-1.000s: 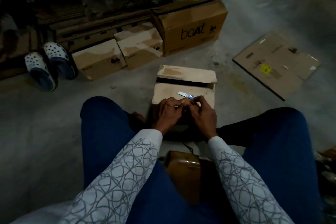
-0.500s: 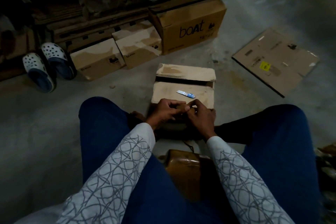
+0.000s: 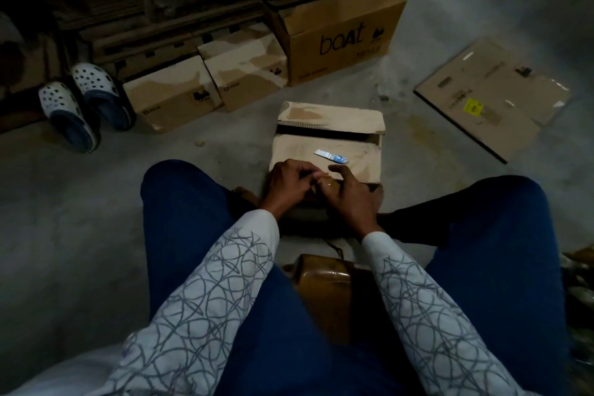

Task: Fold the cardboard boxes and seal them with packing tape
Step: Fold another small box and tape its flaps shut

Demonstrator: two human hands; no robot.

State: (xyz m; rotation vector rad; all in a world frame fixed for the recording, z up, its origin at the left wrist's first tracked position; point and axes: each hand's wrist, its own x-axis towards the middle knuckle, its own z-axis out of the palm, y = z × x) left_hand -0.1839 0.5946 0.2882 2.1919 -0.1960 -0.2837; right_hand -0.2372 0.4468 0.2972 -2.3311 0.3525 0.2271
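A small cardboard box [image 3: 324, 151] stands on the floor between my knees. Its near flap is folded down and its far flap [image 3: 331, 116] is half raised, with a dark gap between them. A small white and blue cutter [image 3: 331, 156] lies loose on the near flap. My left hand [image 3: 289, 182] and my right hand [image 3: 350, 194] meet at the box's near edge. Their fingers are curled round a brown roll of packing tape [image 3: 328, 185], which is mostly hidden between them.
A brown glossy bundle [image 3: 324, 286] lies in my lap. Two small closed boxes [image 3: 170, 96] [image 3: 247, 74] and a large printed box [image 3: 340, 29] stand at the back. A flattened cardboard sheet [image 3: 495, 93] lies on the right, and two clogs [image 3: 80, 100] on the left.
Both hands have drawn back toward me from beside the cutter to the box's near edge. The cutter stays on the flap.
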